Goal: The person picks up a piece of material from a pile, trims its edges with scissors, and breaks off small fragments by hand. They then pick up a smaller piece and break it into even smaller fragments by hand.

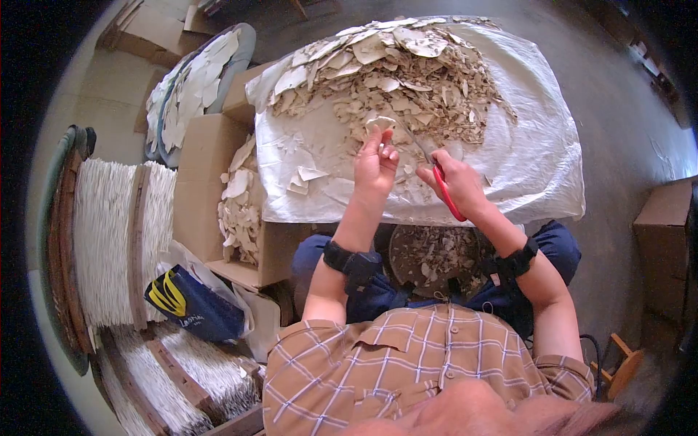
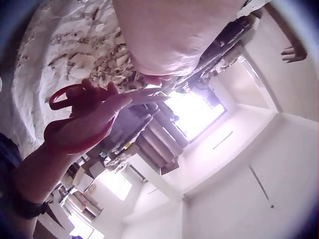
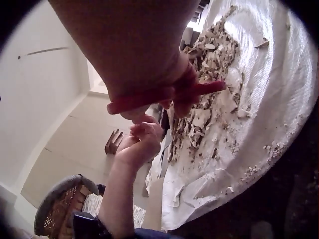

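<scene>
My left hand (image 1: 376, 161) pinches a small pale flat piece (image 1: 380, 123) between thumb and fingers, above the heap of brownish-white flakes (image 1: 429, 80). Just to its right, my right hand (image 1: 458, 183) grips red-handled scissors (image 1: 445, 190), whose blades point up and left toward the piece. In the left wrist view the right hand (image 2: 89, 112) has its fingers through the red handles and the blades look parted; the left fingertips are mostly hidden. The right wrist view shows the left hand (image 3: 141, 144) beyond the red handles (image 3: 144, 98), with the blades hidden.
A white sheet (image 1: 305, 203) lies under the heap, with a few loose pale pieces (image 1: 311, 174) at left. Left of it stands a cardboard box (image 1: 200, 174) of pieces, near stacked white sheets (image 1: 105, 240) and a blue bag (image 1: 195, 305). Below the sheet's edge, a round container (image 1: 400, 261) holds scraps.
</scene>
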The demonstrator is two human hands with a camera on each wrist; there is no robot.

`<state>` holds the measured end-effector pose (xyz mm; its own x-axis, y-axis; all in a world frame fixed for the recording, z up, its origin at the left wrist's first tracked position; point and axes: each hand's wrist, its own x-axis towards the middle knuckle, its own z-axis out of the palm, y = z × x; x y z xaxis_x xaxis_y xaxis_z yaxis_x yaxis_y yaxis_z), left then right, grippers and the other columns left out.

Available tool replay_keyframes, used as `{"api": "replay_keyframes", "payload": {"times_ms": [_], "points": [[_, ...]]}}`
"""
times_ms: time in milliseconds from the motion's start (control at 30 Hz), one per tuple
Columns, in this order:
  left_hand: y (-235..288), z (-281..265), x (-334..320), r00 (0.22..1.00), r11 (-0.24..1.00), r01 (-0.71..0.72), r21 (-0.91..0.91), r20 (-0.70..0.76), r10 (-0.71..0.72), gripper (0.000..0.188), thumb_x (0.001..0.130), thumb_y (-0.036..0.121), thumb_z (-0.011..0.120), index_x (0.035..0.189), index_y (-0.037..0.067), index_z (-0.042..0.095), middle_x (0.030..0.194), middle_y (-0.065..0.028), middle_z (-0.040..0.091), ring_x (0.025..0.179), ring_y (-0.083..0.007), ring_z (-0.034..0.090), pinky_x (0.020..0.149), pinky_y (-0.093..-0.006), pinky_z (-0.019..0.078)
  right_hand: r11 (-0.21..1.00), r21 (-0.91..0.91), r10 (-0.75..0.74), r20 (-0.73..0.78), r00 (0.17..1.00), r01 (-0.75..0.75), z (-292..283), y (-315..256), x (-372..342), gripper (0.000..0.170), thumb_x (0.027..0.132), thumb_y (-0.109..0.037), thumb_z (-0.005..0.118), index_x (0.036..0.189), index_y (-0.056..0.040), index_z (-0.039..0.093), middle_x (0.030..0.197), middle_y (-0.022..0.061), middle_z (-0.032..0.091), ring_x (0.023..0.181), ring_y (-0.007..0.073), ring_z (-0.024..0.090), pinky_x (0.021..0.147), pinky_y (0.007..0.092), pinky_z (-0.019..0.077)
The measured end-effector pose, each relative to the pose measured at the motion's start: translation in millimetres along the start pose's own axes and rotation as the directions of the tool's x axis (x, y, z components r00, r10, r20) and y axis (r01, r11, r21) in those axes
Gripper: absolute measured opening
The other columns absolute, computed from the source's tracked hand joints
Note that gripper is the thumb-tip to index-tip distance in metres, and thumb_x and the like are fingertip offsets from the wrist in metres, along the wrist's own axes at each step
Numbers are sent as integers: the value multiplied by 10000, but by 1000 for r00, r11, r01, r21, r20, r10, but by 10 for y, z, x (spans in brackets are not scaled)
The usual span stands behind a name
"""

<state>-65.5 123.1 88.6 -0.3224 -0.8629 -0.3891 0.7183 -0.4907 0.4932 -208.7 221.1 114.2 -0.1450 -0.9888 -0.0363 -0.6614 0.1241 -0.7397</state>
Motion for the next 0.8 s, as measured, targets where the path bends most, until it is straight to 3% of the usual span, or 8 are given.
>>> {"api": "replay_keyframes", "payload": {"times_ms": [67, 133, 233, 433, 500, 600, 700, 800], "points": [[-88, -40, -24, 999, 997, 31, -65, -14, -32, 154, 813, 196, 585, 889, 68, 546, 832, -47, 591, 489, -55, 414, 455, -209, 367, 1000, -15, 4, 9, 1000, -4, 42, 25, -11, 456, 772, -466, 533, 967, -55, 499, 775, 164, 594, 751, 346, 578, 640, 410, 438], [-144, -29, -59, 999, 998, 36, -54, -14, -37, 152, 808, 197, 591, 875, 68, 549, 815, -41, 583, 484, -57, 410, 454, -211, 365, 996, -22, -83, -97, 992, 82, 93, 56, -33, 416, 774, -415, 564, 973, -56, 497, 687, 156, 571, 658, 349, 569, 569, 404, 430], [-211, -28, -78, 1000, 1000, -4, -7, -13, 4, 155, 799, 200, 604, 860, 68, 549, 780, -31, 571, 479, -57, 404, 455, -213, 364, 999, -33, 9, -15, 1000, -10, 67, 43, -20, 465, 772, -473, 526, 975, -57, 491, 760, 161, 590, 738, 342, 579, 628, 414, 436], [-312, 43, -104, 1000, 989, 24, -147, 4, -23, 145, 782, 185, 625, 813, 70, 543, 647, -8, 514, 473, -60, 401, 456, -218, 367, 998, -26, -63, -59, 996, 61, 162, 66, -15, 413, 775, -423, 560, 966, -62, 498, 667, 149, 550, 667, 345, 560, 558, 394, 420], [-340, 138, -208, 997, 996, 56, -68, -53, -60, 155, 771, 182, 638, 781, 66, 536, 612, -1, 484, 472, -62, 400, 457, -221, 369, 999, -2, -37, -35, 999, 37, 179, 79, -17, 423, 776, -449, 541, 953, -67, 496, 679, 156, 564, 687, 350, 568, 573, 411, 425], [-366, 74, -196, 997, 997, 72, -36, -28, -73, 174, 765, 187, 646, 768, 58, 529, 589, 2, 460, 471, -81, 406, 456, -232, 375, 999, 25, 26, 12, 1000, -26, 200, 91, -25, 429, 774, -481, 523, 904, -72, 498, 678, 172, 570, 698, 357, 573, 581, 428, 425], [-404, -5, -127, 996, 1000, 12, 27, -91, -10, 190, 764, 193, 649, 761, 54, 520, 565, 3, 439, 468, -100, 415, 449, -235, 379, 996, 38, 82, 31, 996, -83, 277, 173, -7, 422, 771, -484, 529, 833, -67, 502, 660, 184, 559, 685, 362, 568, 571, 426, 416], [-466, -195, -40, 997, 997, 48, 56, -65, -44, 166, 782, 193, 628, 751, 74, 516, 619, 7, 470, 481, -98, 416, 451, -227, 377, 996, 45, 77, 36, 996, -79, 279, 246, -1, 419, 768, -477, 537, 790, -59, 508, 658, 188, 555, 681, 367, 563, 568, 424, 409]]}}
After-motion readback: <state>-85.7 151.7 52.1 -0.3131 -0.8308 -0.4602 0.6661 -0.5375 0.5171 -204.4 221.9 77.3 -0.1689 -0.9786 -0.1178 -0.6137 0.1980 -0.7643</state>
